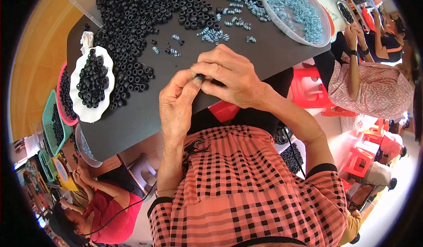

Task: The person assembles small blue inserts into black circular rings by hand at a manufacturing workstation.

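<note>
My left hand [176, 104] and my right hand [231, 77] meet over the near edge of a dark table [145, 119]. Between their fingertips they pinch one small black ring [199, 76], mostly hidden by the fingers. A big heap of black rings [132, 13] lies at the far left of the table. A white scalloped plate [88, 110] at the left holds more black rings. Small silvery springs [213, 35] lie scattered beyond my hands.
A clear bowl [282, 24] of silvery springs stands at the far right. Pink and green baskets [55, 123] of rings sit off the left edge. Other people sit at the right [374, 88] and lower left [105, 211]. Red stools [308, 90] stand by the table.
</note>
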